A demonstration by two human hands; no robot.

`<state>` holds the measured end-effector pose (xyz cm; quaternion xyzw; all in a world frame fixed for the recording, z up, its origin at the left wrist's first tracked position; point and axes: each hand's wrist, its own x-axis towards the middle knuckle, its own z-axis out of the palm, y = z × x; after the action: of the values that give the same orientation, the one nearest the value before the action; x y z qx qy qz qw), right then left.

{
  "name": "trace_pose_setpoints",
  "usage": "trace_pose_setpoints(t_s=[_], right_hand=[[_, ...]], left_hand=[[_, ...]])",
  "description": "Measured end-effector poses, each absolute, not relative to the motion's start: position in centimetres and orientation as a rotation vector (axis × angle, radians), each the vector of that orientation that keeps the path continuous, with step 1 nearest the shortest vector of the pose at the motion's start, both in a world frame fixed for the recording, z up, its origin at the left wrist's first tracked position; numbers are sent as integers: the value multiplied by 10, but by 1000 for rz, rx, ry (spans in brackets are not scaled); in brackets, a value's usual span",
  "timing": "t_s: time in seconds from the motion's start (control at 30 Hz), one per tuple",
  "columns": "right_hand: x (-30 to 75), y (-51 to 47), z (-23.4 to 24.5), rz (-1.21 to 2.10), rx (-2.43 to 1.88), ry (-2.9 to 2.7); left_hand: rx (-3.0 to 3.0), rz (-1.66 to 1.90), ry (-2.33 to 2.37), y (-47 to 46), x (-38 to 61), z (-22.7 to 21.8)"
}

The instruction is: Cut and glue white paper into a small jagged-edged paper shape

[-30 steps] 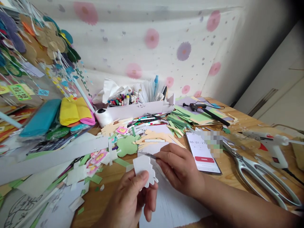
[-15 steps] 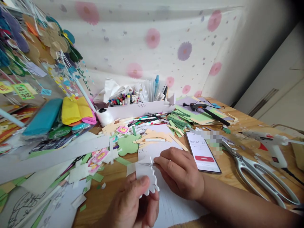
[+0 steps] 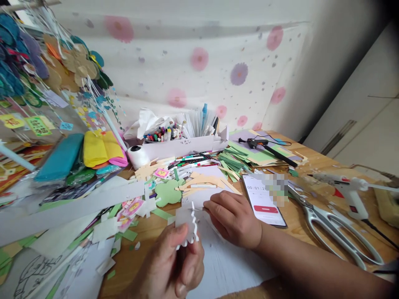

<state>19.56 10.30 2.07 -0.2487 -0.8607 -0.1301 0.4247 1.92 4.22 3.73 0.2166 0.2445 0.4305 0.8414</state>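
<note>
My left hand [image 3: 170, 265] pinches a small white paper cutout [image 3: 186, 223] with a scalloped edge, thumb on its face, held just above the wooden table [image 3: 146, 232]. My right hand [image 3: 232, 219] is closed around a thin metal blade or small cutter, whose tip touches the cutout's upper right edge. A white sheet [image 3: 227, 265] lies under both hands. A phone [image 3: 263, 200] showing a timer and a red button lies just right of my right hand.
Large steel scissors [image 3: 333, 230] and a white glue gun [image 3: 346, 189] lie at the right. Paper scraps, a green cutout [image 3: 167, 192], loose markers and a marker box [image 3: 183, 139] crowd the middle. Coloured foam rolls [image 3: 77, 155] and hanging decorations [image 3: 46, 74] fill the left.
My left hand has turned the cutout so it stands more edge-on. The blade tip has moved along its top edge. The camera has shifted slightly.
</note>
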Motion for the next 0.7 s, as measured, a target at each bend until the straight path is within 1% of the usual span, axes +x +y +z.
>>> trace_pose_setpoints(t_s=[0.27,0.4,0.57,0.63,0.7], right_hand=[[205,111,22,-287,-597,-2183],[208,113,22,-278,-588,-2190],[212,119,28,-43,-717,-1913],[210,118,34,31,-738,-1824],[206,113,39,165,-666,-1865]], left_hand=[[536,907,502,50,15,35],[606,911,407,49,14,35],[635,978,277,50,7,42],[684,968,365,52,5,42],[718,942,520,54,4,40]])
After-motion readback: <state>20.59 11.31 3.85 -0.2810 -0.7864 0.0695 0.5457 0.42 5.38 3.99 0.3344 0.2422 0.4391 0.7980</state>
